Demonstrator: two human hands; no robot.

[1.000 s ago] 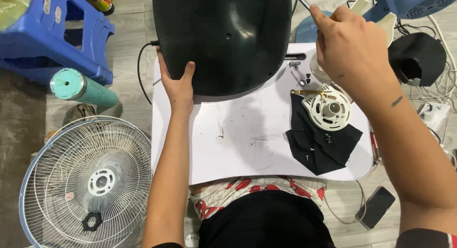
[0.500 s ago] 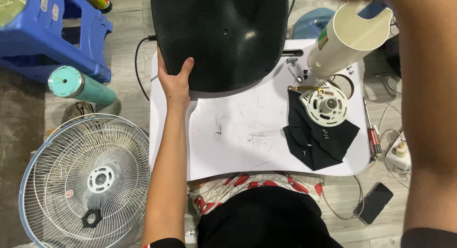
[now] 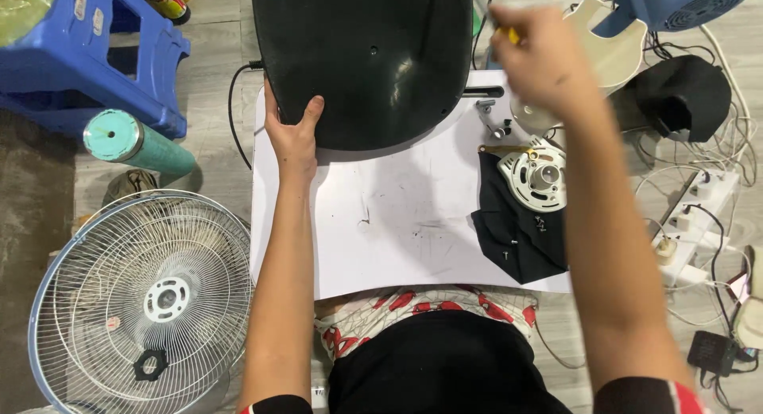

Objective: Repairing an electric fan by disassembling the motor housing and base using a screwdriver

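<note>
Since half a second ago the cream tube has gone from the right hand point(image 3: 548, 60), which is now blurred over the far right corner of the worktop point(image 3: 397, 231) and is clenched around a thin tool with a yellow handle point(image 3: 513, 35); its metal shaft points up and away. Left hand point(image 3: 292, 136) is unchanged: it is pressed on the near left rim of the black fan base point(image 3: 373, 56), thumb on the upper face, fingers tucked at the edge, so the base is gripped and steadied. The base is seen resting on the far edge of the white worktop, overhanging toward the floor beyond.

Just below the right hand, small metal parts point(image 3: 494, 120) are noted on the worktop. A white round motor plate point(image 3: 540, 176) is laid on a black cloth point(image 3: 513, 231) at the right side. A white wire fan guard point(image 3: 139, 299) is set on the floor at left, with a black nut point(image 3: 149, 365) on it. A teal cylinder point(image 3: 135, 144) and a blue plastic stool point(image 3: 87, 56) are seen beyond it. At right, a power strip point(image 3: 699, 207) with tangled cables is noted on the floor.
</note>
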